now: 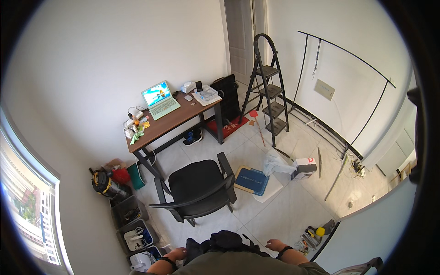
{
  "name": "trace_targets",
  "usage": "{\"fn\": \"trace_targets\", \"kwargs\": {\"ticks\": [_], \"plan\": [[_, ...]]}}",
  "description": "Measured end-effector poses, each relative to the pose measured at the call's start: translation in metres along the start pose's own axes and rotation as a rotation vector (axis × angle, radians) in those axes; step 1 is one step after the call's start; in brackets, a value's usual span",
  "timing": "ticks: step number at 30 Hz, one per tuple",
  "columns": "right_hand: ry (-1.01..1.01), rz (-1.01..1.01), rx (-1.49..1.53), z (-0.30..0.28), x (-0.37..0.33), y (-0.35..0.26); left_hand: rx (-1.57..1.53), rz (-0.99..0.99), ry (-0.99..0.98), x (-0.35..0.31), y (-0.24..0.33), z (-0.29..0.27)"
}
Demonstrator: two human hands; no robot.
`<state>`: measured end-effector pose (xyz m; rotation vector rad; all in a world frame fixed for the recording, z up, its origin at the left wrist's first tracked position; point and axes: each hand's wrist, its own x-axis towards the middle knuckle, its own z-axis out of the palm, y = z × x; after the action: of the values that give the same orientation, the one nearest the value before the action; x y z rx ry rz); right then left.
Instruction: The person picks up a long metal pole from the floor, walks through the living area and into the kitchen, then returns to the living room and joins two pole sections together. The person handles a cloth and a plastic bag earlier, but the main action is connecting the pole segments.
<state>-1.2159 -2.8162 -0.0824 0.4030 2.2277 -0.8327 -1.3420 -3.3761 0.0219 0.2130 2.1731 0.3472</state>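
Note:
My left hand (177,253) hangs low by my left side, close to a dark bundle (224,240) at my waist. Its fingers look loosely stretched, and I see nothing in them. On the other side of the bundle, my right hand (275,245) is held out with relaxed fingers, also bare. Each wrist wears a dark band. In front of me stands a black office chair (195,185), out of reach of both hands. Hand tools (311,237) and a yellow tape measure (320,231) lie on the floor to the right of my right hand.
Beyond the chair stands a brown desk (178,114) with an open laptop (160,98). A black stepladder (270,91) and a black pipe frame (348,50) stand at the back right. Grey bins (126,211) line the left wall. A blue board (252,180) and a box (304,168) lie on the tiles.

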Motion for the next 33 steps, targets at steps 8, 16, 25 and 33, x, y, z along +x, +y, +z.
{"fn": "trace_targets", "kwargs": {"ticks": [8,16,25,33], "plan": [[-0.039,0.072,-0.052,0.007,0.000,-0.020,-0.093,-0.170,-0.027,0.041,-0.116,-0.050],[0.033,0.233,0.084,0.035,-0.023,-0.180,-0.044,-0.071,0.028,0.112,-0.228,-0.166],[0.040,0.241,0.131,0.084,0.023,-0.295,-0.021,-0.010,0.225,0.117,-0.248,-0.297],[0.122,0.226,0.312,0.137,0.039,-0.319,0.224,0.018,0.624,0.073,-0.224,-0.409]]}}
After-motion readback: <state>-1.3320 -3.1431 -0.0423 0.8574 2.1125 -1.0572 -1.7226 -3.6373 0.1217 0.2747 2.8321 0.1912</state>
